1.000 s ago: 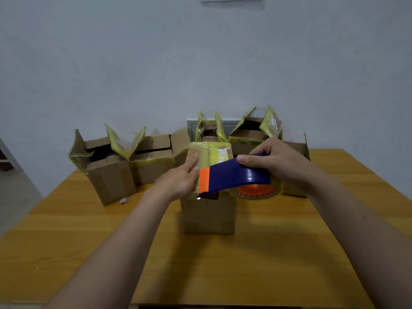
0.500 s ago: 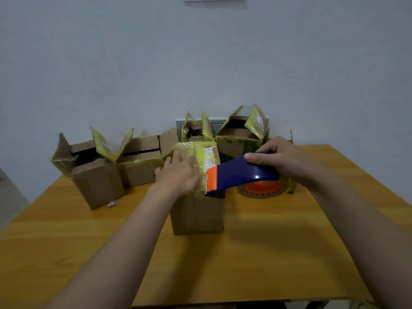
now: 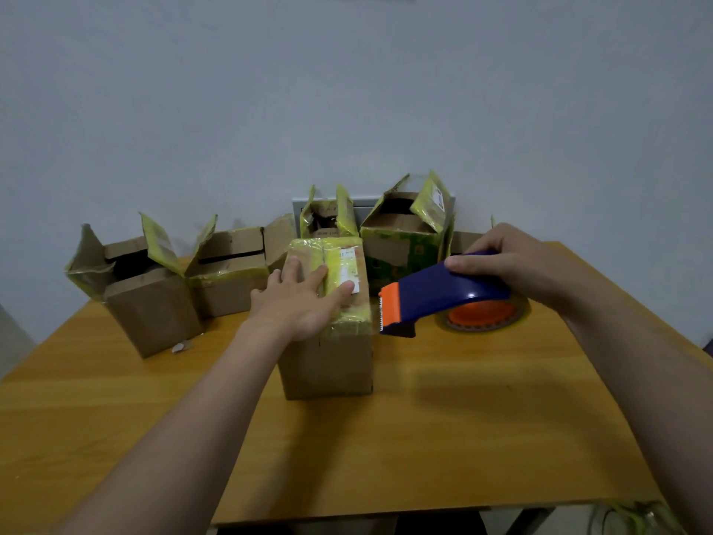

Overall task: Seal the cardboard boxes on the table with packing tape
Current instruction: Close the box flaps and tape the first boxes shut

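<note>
A small cardboard box (image 3: 328,364) with yellow-taped closed top flaps stands in the middle of the wooden table (image 3: 463,438). My left hand (image 3: 304,299) lies flat on its top, fingers straight, pressing the flaps down. My right hand (image 3: 513,264) grips the blue handle of a tape dispenser (image 3: 436,295) with an orange cutter and an orange-cored tape roll. The dispenser hovers just right of the box, its cutter near the box's top right edge.
Several open cardboard boxes with raised yellow-taped flaps stand along the back of the table: one at the left (image 3: 142,299), one beside it (image 3: 231,272), two behind the middle box (image 3: 328,218) (image 3: 405,233). A small scrap (image 3: 181,346) lies by the left box.
The dispenser has moved right, off the box top to its right side. My left hand has slid further across the top of the box and flattened.
</note>
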